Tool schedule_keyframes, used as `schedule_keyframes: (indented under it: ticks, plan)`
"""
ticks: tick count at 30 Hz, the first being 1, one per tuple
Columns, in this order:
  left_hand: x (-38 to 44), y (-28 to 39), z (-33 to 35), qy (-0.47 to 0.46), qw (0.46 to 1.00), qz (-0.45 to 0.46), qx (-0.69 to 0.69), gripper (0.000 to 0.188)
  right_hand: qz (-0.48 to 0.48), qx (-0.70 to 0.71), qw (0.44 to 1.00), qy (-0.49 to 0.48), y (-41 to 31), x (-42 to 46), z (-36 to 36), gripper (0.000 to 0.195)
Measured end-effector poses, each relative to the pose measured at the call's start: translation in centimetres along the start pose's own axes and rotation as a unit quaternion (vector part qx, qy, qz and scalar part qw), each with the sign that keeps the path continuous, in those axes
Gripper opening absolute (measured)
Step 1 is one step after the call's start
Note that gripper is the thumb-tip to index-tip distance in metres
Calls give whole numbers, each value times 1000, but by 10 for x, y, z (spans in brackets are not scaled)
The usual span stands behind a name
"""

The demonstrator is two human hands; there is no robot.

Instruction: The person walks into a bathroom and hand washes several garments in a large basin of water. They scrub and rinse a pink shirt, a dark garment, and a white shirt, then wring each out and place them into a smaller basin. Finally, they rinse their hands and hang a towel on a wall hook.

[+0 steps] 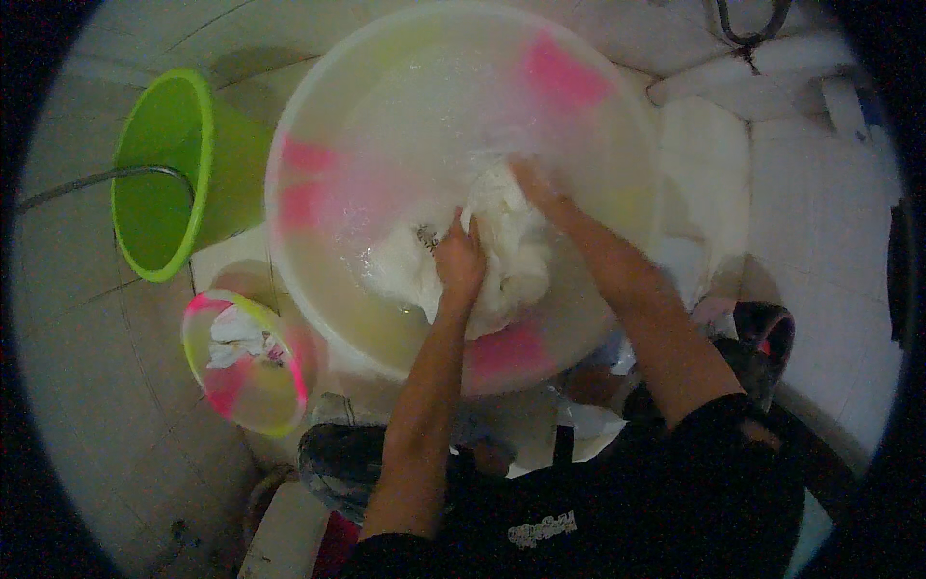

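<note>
A large round plastic basin, whitish with pink and yellow patches, holds water and a bunched white cloth that bears a small dark print. My left hand presses into the middle of the cloth, its fingers closed on a fold. At the cloth's upper right edge is my right hand, blurred; its fingers touch or lie just beside the fabric, and whether they grip it is unclear.
Left of the basin a green bucket lies tilted, with a grey hose reaching into it. Below it stands a small pink and yellow basket with white cloth inside. Tiled walls surround the basin; a dark slipper shows at the right.
</note>
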State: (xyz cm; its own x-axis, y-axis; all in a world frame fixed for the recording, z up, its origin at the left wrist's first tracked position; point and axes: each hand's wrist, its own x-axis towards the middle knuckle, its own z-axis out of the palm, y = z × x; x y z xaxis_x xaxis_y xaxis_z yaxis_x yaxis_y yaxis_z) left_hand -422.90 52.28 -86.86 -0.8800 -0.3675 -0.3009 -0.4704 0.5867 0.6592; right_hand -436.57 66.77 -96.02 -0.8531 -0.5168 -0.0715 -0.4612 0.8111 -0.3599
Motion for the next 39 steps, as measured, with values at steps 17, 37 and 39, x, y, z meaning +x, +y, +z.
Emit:
schedule_keyframes:
  ticks: [17, 37, 39]
  plan:
    - [-30, 16, -1, -260, 924, 192, -204, 32, 156, 71, 983, -70, -37, -45, -60, 64]
    - [-51, -19, 66, -343, 489, -107, -795, 48, 219, 522, 824, -25, -31, 24, -156, 26]
    - [-69, -26, 74, -357, 575, -62, -734, 49, -10, 7, 996, 87, 1, 23, -106, 32]
